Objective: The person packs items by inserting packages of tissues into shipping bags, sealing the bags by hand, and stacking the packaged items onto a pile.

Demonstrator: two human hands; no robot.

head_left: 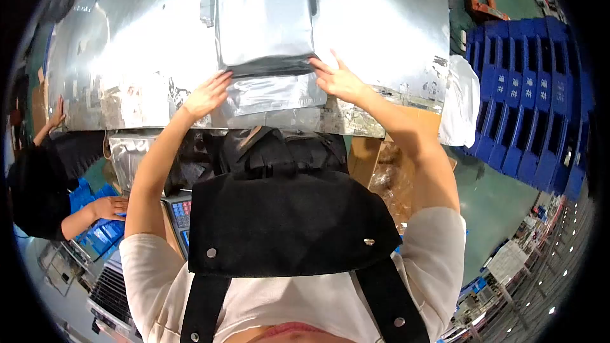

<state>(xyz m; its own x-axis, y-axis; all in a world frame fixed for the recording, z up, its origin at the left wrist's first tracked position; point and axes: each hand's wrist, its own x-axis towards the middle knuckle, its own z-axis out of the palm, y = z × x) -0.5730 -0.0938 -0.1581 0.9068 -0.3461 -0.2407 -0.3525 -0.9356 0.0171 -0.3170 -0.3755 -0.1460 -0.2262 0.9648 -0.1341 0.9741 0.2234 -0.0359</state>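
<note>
A silvery stack of flat plastic bags point(265, 16) lies on the metal tabletop in front of me, its near edge dark and slightly raised. My left hand point(208, 95) is at the stack's near left corner, fingers stretched out and touching the edge. At the near right corner is my right hand point(340, 80), fingertips on the edge and fingers apart, with the thumb pointing away. Between my hands, a flat translucent bag point(276, 94) sticks out from under the stack toward me. Neither hand visibly grips anything.
The metal table point(381, 19) has worn, peeling patches along its near edge. Blue plastic crates point(524, 98) stand at the right, beside a white bag point(460, 101). At the left, another person's hand point(108, 208) rests on blue packages point(101, 235). A calculator point(182, 215) lies below the table edge.
</note>
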